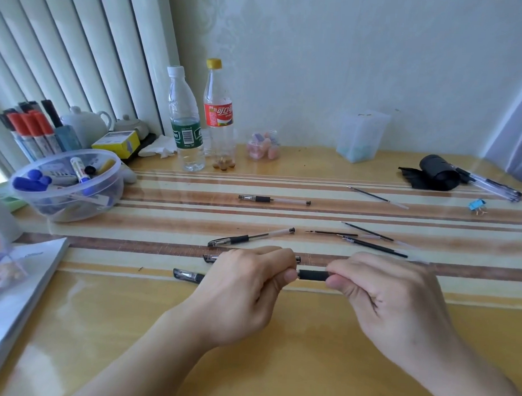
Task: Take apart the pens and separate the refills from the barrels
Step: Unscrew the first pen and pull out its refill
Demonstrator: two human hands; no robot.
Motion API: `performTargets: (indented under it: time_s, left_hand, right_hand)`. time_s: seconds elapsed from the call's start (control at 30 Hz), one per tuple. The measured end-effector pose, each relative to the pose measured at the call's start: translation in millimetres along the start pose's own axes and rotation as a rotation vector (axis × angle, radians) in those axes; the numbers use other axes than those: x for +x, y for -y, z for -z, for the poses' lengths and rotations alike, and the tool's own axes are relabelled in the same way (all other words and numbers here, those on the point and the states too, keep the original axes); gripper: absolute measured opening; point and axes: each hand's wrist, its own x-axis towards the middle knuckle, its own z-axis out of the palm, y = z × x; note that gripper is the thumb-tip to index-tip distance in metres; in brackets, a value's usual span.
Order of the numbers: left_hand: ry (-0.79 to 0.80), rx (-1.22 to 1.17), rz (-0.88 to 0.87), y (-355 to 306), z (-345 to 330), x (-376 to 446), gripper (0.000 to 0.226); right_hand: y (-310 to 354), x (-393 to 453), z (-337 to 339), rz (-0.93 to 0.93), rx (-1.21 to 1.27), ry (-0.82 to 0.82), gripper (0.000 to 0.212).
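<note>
Black-gripped pen (312, 275) held level, three barrels (251, 237) left, four refills (371, 231) right

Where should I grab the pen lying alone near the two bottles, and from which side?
Pinch the pen from above at its black rubber sleeve, left of centre. It lies flat and crosswise on the table with open space around it, and the sleeve probably slips less than the smooth clear barrel.

Both hands (309, 291) hide the pen (312, 275) except its black grip
</note>
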Motion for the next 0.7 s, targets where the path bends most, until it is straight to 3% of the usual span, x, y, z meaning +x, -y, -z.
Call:
performTargets:
  time_s: [0.1, 0.3, 0.47, 0.57, 0.7]
  left_hand:
    - [0.001, -0.032, 0.009, 1.2, -2.0, -0.8, 0.028]
    - [-0.014, -0.136, -0.002, 3.8, 3.0, -1.2, 0.03]
    - [0.001, -0.029, -0.157, -0.2, 8.0, 0.9, 0.024]
    - [-0.006, 0.027, -0.151, -1.9, 2.6, 1.9, 0.031]
    - [-0.033, -0.066, -0.037, -0.9, -4.3, 1.5, 0.035]
  right_hand:
    - [-1.0, -0.6, -2.9, 0.025, 0.016, -0.017, 0.007]
    - [-2.5, 1.9, -2.0, -0.356, 0.415, 0.379, 0.038]
    - [0.4, 5.5, 7.2, -0.46, 0.561, 0.553, 0.045]
    - [0.7, 3.2, 6.5, -0.422, 0.486, 0.531, 0.049]
    - [2.9, -1.5, 1.9, -0.257, 0.213, 0.329, 0.04]
